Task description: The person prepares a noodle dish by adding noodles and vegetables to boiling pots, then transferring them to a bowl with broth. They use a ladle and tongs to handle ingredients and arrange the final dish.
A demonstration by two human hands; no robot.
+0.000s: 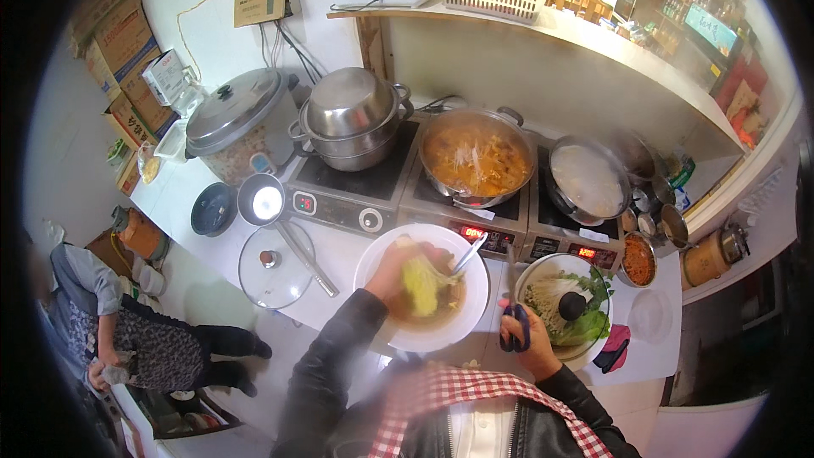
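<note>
My left hand [397,270] grips a pale yellow-green piece of leafy vegetable [420,286], likely napa cabbage, over a large white bowl [469,327]. Brownish liquid fills the bottom of this bowl, and a metal spoon [470,253] leans on its far right rim. To the right, my right hand [534,337] holds scissors [516,329] by their dark blue handles, blades pointing away from me and apart from the leaf. Beside that hand, a glass lid with a black knob [572,306] covers a bowl of enoki mushrooms and green leaves [553,324].
Induction cookers [337,207] line the back, carrying a domed steamer pot [350,108], a pan of orange-red stew [477,152] and a pot of whitish liquid [588,181]. A saucepan [261,200] and glass lid [276,277] lie left. Another person [127,331] stands at far left.
</note>
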